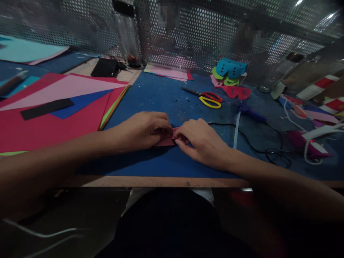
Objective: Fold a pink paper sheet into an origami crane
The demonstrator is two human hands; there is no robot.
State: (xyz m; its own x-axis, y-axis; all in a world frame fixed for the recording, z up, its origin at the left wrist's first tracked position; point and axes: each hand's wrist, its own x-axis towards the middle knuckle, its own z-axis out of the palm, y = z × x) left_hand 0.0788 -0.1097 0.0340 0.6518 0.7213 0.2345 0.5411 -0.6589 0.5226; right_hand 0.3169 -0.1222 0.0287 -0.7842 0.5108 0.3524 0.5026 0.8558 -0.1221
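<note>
I see two bare forearms coming in from the lower corners, no sleeves showing, no watch, no rings, no gloves. My left hand (pixel 142 130) and my right hand (pixel 202 143) are uncovered, fingers slim, nails short as far as I can tell in this dim light. Below the bench edge I make out dark trousers (pixel 166 229) and a strip of white garment (pixel 134 197) at the waist.

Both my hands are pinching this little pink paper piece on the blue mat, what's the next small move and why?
Probably press the fold flat against the blue mat. Both the left hand and right hand meet over the small pink paper piece, fingertips pinching its middle, and it already lies low on the mat, so a firm press would likely set the crease.
</note>
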